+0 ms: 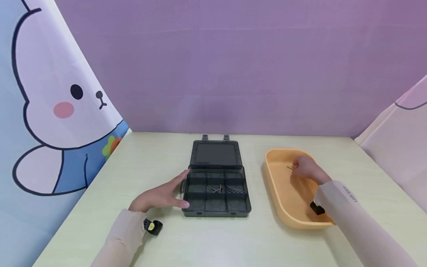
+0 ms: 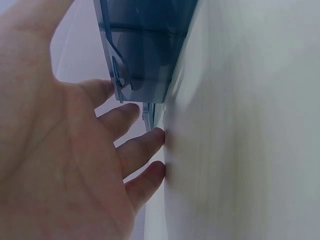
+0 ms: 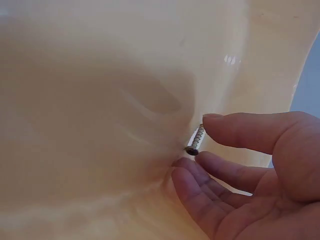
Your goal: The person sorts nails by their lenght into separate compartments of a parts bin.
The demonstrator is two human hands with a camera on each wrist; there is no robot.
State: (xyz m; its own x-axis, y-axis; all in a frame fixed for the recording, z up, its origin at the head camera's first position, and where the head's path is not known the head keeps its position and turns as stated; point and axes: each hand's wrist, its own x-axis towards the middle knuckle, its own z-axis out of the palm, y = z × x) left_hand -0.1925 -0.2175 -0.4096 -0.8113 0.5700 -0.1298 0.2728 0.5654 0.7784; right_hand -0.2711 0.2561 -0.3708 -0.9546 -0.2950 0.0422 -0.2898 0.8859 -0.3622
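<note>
A dark translucent compartment box stands on the table with its lid open towards the back. Several small metal pieces lie in its centre compartment, and several longer metal rods fill the one to the right. Against the box's left side, my left hand spreads its fingers and thumb; the left wrist view shows its fingertips beside the box. My right hand reaches into the orange tray. Between its thumb and fingers is a screw; whether they pinch it is unclear.
The pale table meets a purple cloth backdrop at the back. A cloth with a cartoon figure hangs at the left. The tray's raised rim surrounds my right hand.
</note>
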